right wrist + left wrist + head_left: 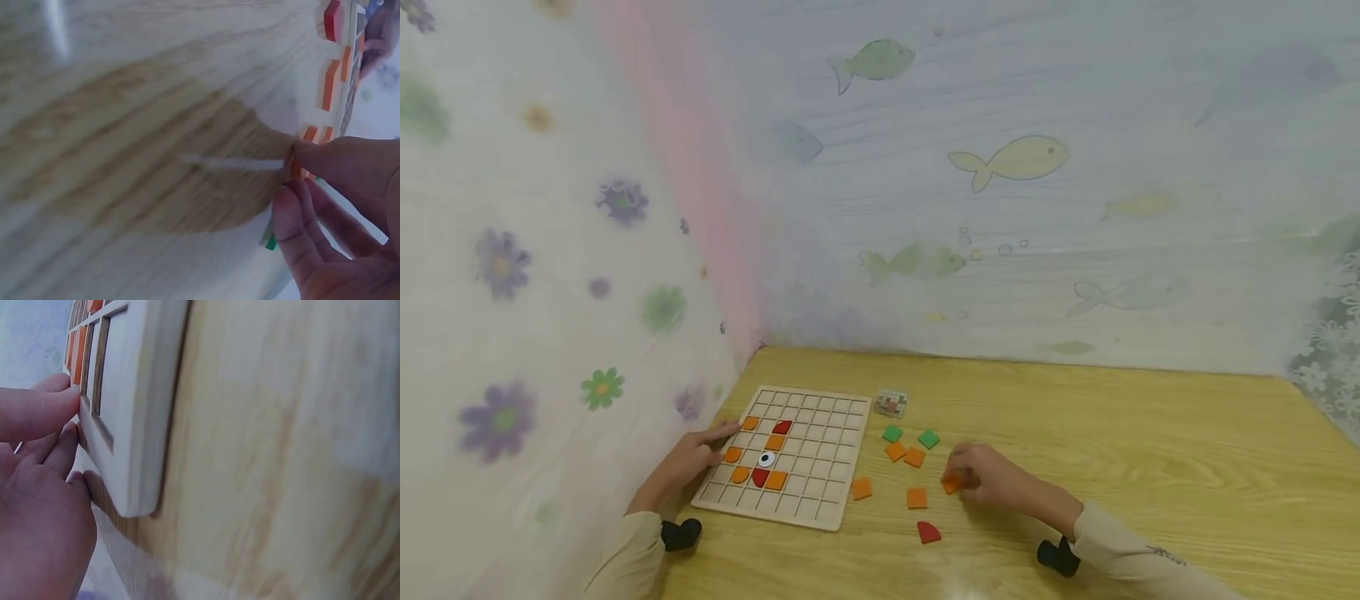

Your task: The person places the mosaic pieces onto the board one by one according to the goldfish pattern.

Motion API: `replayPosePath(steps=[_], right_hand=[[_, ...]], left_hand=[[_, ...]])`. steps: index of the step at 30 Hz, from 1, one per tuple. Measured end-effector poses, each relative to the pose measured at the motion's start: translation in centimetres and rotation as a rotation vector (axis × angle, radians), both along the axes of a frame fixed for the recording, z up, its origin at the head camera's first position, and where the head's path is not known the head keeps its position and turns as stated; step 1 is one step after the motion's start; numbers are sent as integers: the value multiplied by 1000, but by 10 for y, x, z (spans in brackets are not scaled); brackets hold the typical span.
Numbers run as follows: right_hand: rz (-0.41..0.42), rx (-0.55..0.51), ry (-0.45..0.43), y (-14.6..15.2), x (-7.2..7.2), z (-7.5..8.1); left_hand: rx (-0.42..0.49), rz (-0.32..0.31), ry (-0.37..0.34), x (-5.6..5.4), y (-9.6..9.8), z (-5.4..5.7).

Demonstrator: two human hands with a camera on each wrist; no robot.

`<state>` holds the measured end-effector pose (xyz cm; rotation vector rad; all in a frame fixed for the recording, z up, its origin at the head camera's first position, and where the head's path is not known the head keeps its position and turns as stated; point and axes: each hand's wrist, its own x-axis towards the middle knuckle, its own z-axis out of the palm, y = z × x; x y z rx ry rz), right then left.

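Against the left edge of a wooden grid board (820, 454) rests my left hand (683, 460), its fingers extended and the thumb at the rim. My right hand (996, 477) pinches an orange square tile (952, 483) between thumb and fingertips, low over the table; the hand covers part of the tile. Set in the board are orange rounded tiles (741, 474), orange squares (775, 481), red tiles (782, 427) and a white eye tile (766, 458). Loose between board and right hand lie several orange squares (917, 498) and a red quarter-round tile (928, 532).
Two green tiles (928, 438) lie behind the loose orange ones. A small patterned card (891, 403) is by the board's far right corner. The wood-grain table (1112, 433) meets a fish-painted back wall (1022, 275) and a flowered left wall (550, 317).
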<state>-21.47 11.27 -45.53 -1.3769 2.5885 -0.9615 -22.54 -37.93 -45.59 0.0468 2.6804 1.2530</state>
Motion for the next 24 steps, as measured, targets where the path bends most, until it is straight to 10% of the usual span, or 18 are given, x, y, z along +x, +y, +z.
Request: replayPosePath(steps=[24], right_hand=[[-84, 1, -38, -11, 9, -1]], left_hand=[[49, -23, -9, 5, -1, 3]])
